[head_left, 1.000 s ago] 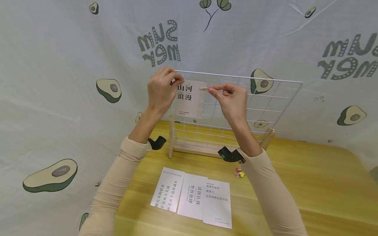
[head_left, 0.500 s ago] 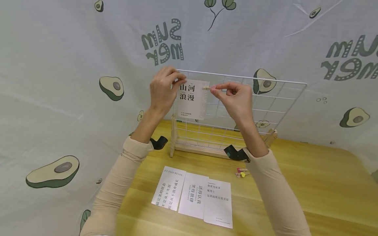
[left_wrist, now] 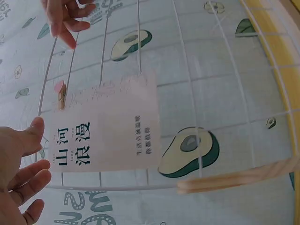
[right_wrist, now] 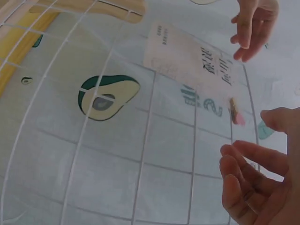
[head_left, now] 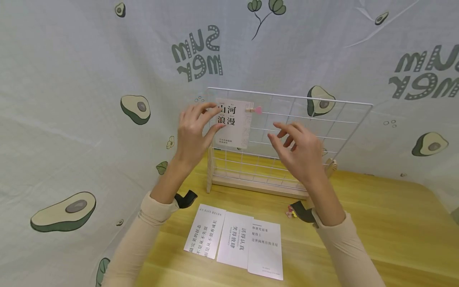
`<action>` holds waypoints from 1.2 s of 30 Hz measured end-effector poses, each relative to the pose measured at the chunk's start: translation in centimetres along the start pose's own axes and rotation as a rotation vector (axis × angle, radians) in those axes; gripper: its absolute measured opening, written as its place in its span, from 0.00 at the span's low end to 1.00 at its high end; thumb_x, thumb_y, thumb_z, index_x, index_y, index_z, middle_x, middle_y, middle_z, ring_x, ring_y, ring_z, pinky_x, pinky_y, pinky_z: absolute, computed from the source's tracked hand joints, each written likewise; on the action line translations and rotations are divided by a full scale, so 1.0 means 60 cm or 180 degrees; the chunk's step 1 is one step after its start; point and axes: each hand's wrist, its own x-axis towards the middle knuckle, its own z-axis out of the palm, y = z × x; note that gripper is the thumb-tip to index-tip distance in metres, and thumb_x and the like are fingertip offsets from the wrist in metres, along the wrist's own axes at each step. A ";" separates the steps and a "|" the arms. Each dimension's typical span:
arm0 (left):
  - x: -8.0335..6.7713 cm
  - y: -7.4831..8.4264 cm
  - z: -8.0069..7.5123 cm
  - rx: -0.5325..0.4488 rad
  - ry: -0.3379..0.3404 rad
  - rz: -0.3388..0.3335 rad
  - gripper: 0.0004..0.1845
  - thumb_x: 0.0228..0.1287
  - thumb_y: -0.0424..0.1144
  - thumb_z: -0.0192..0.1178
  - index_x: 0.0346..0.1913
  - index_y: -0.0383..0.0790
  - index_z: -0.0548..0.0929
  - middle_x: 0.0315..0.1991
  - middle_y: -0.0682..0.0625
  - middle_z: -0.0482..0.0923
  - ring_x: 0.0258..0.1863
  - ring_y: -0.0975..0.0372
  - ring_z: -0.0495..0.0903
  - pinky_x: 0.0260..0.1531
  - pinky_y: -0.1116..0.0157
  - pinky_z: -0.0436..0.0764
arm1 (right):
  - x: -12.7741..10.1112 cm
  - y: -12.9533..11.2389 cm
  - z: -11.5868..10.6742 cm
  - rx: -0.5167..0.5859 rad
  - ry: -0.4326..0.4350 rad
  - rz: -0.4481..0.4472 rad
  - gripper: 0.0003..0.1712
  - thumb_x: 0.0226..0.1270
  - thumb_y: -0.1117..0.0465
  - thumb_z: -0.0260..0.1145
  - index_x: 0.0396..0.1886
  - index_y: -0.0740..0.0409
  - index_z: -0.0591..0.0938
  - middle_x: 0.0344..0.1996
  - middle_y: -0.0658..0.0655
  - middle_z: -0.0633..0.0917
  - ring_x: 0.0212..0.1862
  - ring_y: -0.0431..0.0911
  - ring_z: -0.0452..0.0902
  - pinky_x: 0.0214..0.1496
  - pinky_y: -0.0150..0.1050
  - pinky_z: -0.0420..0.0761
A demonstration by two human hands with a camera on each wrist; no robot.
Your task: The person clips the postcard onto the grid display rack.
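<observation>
Now card (head_left: 232, 122) upright on grid (head_left: 315, 119), long axis vertical, peg (head_left: 253, 109) approx horizontal, both hands (head_left: 191, 131) (head_left: 299, 149) loose, empty.

Probably a home craft corner: avocado-print cloth (head_left: 89, 119) hung behind a wooden table (head_left: 376, 223), wire grid (head_left: 322, 119) standing on it.

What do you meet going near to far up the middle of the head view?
Three cards on the table → wooden base of the wire grid → hanging card → small clip → grid's top wire → avocado-print cloth.
</observation>
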 end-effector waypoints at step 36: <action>-0.322 0.132 0.137 -0.0425 -0.3475 -0.1040 0.30 0.51 0.52 0.80 0.56 0.44 0.86 0.53 0.52 0.78 0.55 0.60 0.76 0.69 0.51 0.70 | -0.330 0.147 -0.015 -0.0421 -0.2017 0.1498 0.13 0.59 0.56 0.78 0.37 0.61 0.89 0.31 0.53 0.88 0.31 0.47 0.82 0.27 0.41 0.77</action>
